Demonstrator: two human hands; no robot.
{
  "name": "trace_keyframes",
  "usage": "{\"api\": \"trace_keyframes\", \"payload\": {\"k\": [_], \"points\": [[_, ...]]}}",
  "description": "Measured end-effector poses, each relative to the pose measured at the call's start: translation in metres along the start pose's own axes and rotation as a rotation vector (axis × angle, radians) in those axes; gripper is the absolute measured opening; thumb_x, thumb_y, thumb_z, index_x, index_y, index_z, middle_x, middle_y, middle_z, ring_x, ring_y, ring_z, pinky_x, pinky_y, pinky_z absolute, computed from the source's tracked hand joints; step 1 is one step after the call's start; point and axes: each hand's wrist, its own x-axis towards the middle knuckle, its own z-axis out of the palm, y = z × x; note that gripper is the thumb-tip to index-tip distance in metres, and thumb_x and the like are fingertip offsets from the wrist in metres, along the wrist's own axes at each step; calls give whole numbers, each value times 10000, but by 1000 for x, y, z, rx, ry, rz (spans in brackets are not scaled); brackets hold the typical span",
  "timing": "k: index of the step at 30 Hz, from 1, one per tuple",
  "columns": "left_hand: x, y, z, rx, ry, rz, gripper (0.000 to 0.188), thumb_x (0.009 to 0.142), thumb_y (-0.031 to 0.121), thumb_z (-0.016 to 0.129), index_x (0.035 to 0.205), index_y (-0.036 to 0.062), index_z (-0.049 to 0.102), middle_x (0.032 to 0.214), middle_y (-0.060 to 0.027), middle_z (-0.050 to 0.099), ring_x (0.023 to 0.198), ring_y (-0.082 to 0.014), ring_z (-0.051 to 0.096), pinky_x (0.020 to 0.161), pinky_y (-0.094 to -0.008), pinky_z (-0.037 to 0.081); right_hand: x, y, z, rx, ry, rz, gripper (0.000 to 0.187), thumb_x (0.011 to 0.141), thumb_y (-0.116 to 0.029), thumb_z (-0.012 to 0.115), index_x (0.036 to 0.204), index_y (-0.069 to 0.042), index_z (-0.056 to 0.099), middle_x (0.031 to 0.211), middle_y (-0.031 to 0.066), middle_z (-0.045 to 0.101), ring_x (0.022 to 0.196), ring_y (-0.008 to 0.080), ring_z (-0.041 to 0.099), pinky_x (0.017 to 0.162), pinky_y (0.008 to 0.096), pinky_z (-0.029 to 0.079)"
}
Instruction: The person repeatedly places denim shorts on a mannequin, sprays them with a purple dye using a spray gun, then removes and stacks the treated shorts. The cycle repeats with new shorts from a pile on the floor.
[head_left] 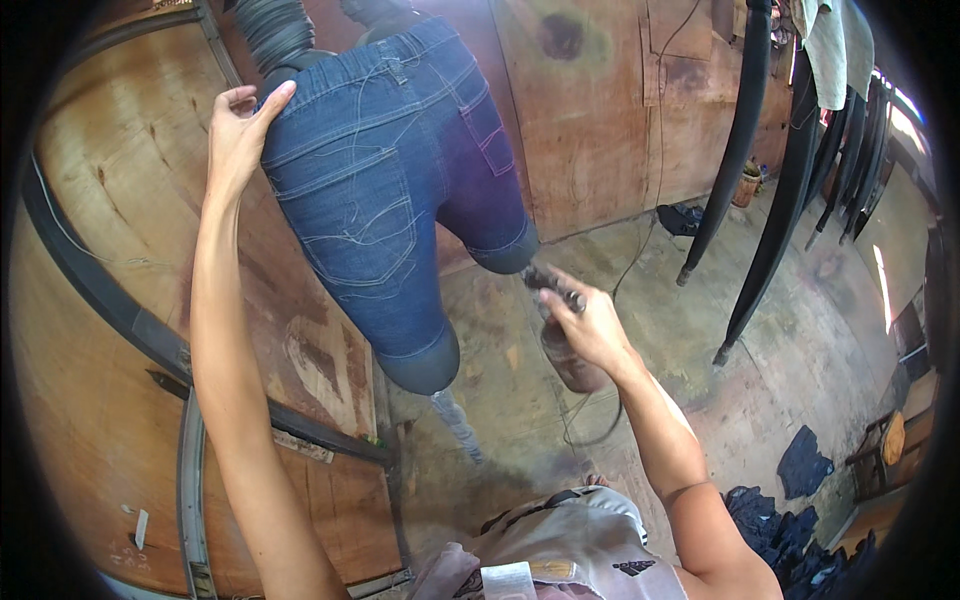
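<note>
Blue denim shorts (350, 215) are stretched over a dark mannequin-like form (425, 366), whose rounded leg ends stick out below the hems. My left hand (238, 135) grips the waistband at its left end, thumb on top and fingers behind the edge. A purple tint covers much of the right leg, and loose threads hang over the denim. In my right hand (597, 328) is a spray gun (572, 362) with a dark cup below it, its nozzle close to the right hem. Its front end is slightly blurred.
Long black tubes (775, 235) hang at the right. Wooden panels (590, 130) stand behind, one with a dark stain. A thin hose (610, 428) trails from the spray gun. Dark clothes (765, 525) lie on the floor at lower right, near a wooden stool (885, 445).
</note>
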Motion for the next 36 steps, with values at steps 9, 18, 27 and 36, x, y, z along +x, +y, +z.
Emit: {"api": "trace_keyframes", "payload": {"k": [9, 18, 27, 36], "points": [[7, -24, 22, -372, -262, -126, 1222, 691, 636, 805, 1469, -145, 278, 1360, -298, 521, 1281, -327, 529, 1093, -391, 402, -41, -45, -14, 528, -35, -271, 499, 980, -218, 597, 1396, 45, 511, 847, 62, 699, 732, 112, 622, 708, 239, 493], [12, -13, 41, -266, -177, -90, 1279, 652, 658, 803, 1447, -183, 259, 1335, -331, 523, 1257, -341, 551, 1062, -382, 432, -43, -56, -5, 270, -108, -39, 441, 977, -198, 614, 1352, 27, 564, 744, 67, 633, 687, 105, 575, 693, 285, 501], [14, 2, 60, -151, -134, -46, 1127, 639, 704, 773, 1292, -178, 518, 1447, -365, 367, 1316, -394, 482, 1089, -420, 408, -75, -82, -7, 354, -16, -190, 448, 956, -120, 631, 1374, 16, 544, 984, 107, 709, 785, 115, 632, 779, 279, 515], [8, 7, 54, -165, -224, -106, 1019, 696, 705, 735, 1203, -168, 603, 1510, -364, 254, 1403, -429, 358, 1138, -451, 355, -79, -66, 12, 204, -63, -142, 417, 953, -166, 630, 1328, 10, 581, 1021, 192, 710, 907, 164, 653, 856, 318, 511]]}}
